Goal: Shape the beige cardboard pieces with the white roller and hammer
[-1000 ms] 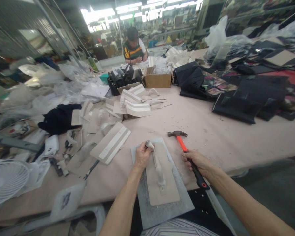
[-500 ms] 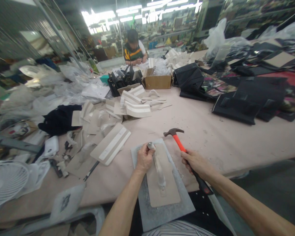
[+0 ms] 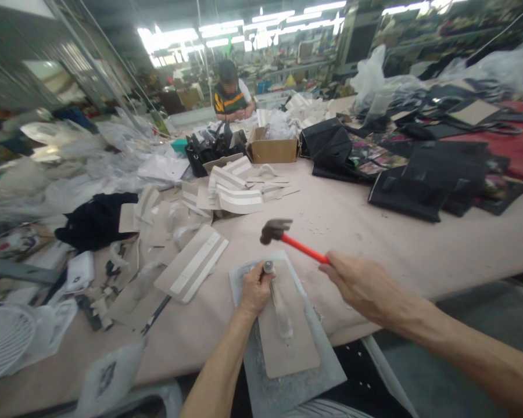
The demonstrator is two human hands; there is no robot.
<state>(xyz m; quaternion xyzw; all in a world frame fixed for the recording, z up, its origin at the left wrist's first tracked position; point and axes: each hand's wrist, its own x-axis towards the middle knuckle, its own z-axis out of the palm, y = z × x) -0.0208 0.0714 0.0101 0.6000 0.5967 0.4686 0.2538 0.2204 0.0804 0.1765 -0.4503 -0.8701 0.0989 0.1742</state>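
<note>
My right hand (image 3: 353,281) is closed round the handle of a claw hammer (image 3: 305,249). Its dark head is raised over the far end of a grey slab (image 3: 294,397), close to my left hand. A beige bag panel (image 3: 287,354) lies on the slab, with a plastic-wrapped handle (image 3: 282,313) along its middle. My left hand (image 3: 256,288) pinches the handle's far end, where a small round metal-looking piece (image 3: 268,266) faces up. Whether that piece is part of the handle or a separate tool, I cannot tell. My fingers partly hide this end.
Beige panels with white strips (image 3: 194,264) lie to the left, near a white fan (image 3: 4,342). Further back stand a cardboard box (image 3: 273,151) and black bags (image 3: 215,145). Black bag pieces (image 3: 427,180) are spread at right. Another person (image 3: 230,101) sits across the table.
My right hand has lifted the hammer and swung its head left toward my left hand. My left hand keeps its pinch at the handle's end. The view has shifted slightly.
</note>
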